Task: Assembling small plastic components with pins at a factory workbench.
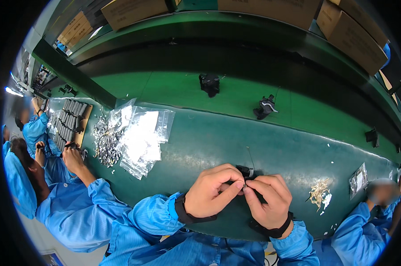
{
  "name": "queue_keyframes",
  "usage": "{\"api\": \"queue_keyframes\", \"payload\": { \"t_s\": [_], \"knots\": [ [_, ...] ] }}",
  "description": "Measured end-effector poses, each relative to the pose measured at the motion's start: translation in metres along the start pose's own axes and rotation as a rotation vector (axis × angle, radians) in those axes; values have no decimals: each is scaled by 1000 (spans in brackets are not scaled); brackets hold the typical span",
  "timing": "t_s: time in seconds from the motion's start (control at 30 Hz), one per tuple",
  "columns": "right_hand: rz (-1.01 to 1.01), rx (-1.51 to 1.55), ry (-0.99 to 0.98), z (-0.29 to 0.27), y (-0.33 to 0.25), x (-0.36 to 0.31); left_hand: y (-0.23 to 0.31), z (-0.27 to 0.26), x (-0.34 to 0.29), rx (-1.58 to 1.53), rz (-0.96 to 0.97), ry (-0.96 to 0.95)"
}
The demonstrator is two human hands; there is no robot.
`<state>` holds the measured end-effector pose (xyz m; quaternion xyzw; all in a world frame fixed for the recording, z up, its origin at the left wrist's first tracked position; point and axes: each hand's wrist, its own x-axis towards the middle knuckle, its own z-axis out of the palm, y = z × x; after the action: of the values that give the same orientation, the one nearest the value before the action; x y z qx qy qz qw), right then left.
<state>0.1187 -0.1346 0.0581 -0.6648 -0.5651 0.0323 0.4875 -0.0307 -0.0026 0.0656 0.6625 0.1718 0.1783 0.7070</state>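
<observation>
My left hand [214, 189] and my right hand [268, 200] meet fingertip to fingertip over the green table [200, 142]. Both pinch something tiny between thumb and forefinger, too small to make out. Just beyond my fingers lies a small black part [245, 170], partly hidden by the hands, with a thin wire [250, 156] rising from about it. Each wrist wears a black band. To the right of my right hand is a small heap of beige strips [318, 193], with white scraps [327, 201] beside it.
Clear plastic bags [143, 137] and a pile of small metallic pieces [106, 142] lie left. Grey cylinders [69, 119] stand in rows farther left. Black parts [210, 85] sit on the green ledge behind. Co-workers in blue [72, 208] work on both sides. Cardboard boxes [267, 13] line the shelf above.
</observation>
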Motion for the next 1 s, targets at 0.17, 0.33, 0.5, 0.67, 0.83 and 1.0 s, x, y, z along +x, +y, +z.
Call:
{"api": "queue_keyframes", "payload": {
  "t_s": [0.17, 0.33, 0.5, 0.67, 0.83, 1.0],
  "knots": [
    [46, 49, -12, -4, -3, 2, -1, -2, 2, 390, 220, -31],
    [165, 107, 8, -2, 3, -4, -2, 0, -1, 275, 133, -31],
    [326, 215, 45, 3, 7, -14, -10, 0, -3, 53, 56, 10],
    [451, 512, 67, 6, 4, -18, -9, -4, -4, -94, -54, 52],
    [455, 582, 36, 5, 4, -16, -21, -7, 2, -160, -28, 58],
    [520, 540, 50, -9, -5, -12, -25, -1, 8, -242, -38, 8]
  ]
}}
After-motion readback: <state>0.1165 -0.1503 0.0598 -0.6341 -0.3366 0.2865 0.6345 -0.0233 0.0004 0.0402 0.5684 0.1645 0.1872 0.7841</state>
